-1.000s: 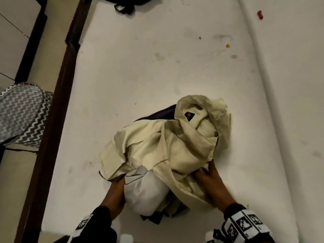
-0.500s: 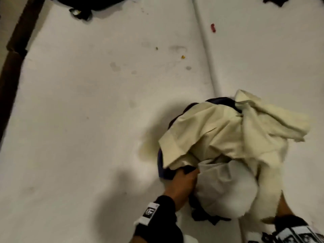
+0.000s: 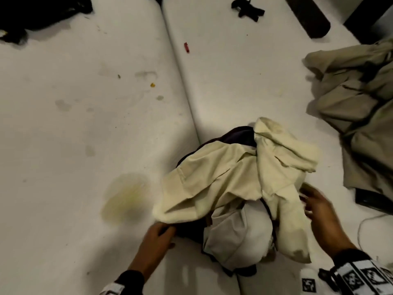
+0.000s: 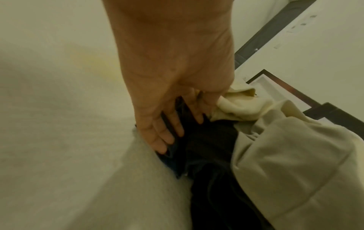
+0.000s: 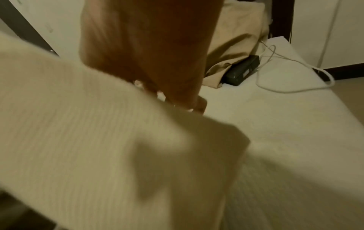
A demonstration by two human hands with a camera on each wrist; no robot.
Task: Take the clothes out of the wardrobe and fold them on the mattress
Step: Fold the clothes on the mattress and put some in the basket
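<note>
Bundle of clothes [image 3: 234, 188] sits on the white mattress [image 3: 85, 145], near its front edge, right on the seam betw. the two mattress pads. On top is a cream shirt [image 3: 214, 177], crumpled; a pale grey garment [image 3: 234, 237] bulges out at the front, and dark fabric [image 4: 206, 140] shows underneath and at the back. Left hand [image 3: 157, 237] is at the bundle's left front side, fingers [image 4: 163, 137] fairly straight and pushed in against the dark fabric, under the shirt edge; not curled round anything as far as the left wrist view shows. Right hand [image 3: 319, 207] is at the bundle's right side, fingers spread and loose, touching or just beside a hanging part of the cream shirt; blurred, so contact can't be told for sure, no grip seen. Toward the right edge of the mattress lies a heap of tan cloth [image 3: 357, 107], w/ a black box [image 5: 242, 70] and a white cable [image 5: 285, 77] just beside it. A small red bit [image 3: 186, 47] lies near the seam further back; black items [image 3: 247, 9] at the far edge.
</note>
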